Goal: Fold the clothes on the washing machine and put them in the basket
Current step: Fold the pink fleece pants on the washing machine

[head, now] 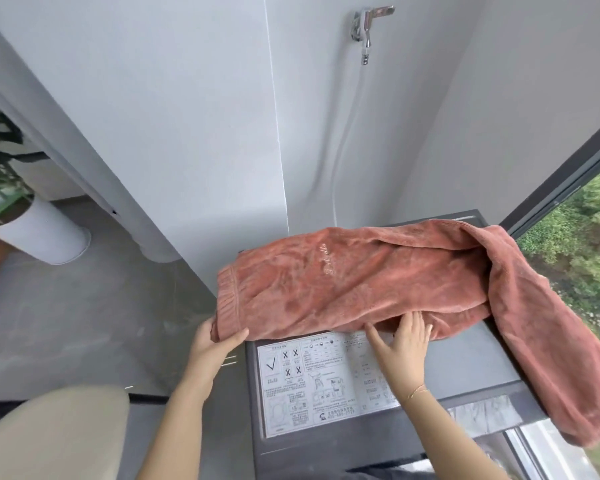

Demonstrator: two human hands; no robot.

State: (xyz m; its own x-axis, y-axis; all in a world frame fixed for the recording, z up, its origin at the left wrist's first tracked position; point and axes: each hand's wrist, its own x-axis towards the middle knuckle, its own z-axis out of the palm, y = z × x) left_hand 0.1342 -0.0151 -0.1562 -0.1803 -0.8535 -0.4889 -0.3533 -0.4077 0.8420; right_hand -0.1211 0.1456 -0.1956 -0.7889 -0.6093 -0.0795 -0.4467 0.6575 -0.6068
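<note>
A pair of rust-pink fleece trousers (pixel 371 275) lies across the dark grey top of the washing machine (pixel 482 355). The ribbed waistband is at the left; one leg hangs off the right side down past the machine's front corner. My left hand (pixel 215 341) grips the near corner of the waistband, thumb on top. The fingers of my right hand (pixel 404 344) are straight and touch the near edge of the cloth. No basket is in view.
A white instruction sticker (pixel 312 379) covers the lid in front of the trousers. A tap (pixel 364 26) with a hose is on the wall behind. A window (pixel 575 237) is to the right, a white plant pot (pixel 49 233) on the floor at left.
</note>
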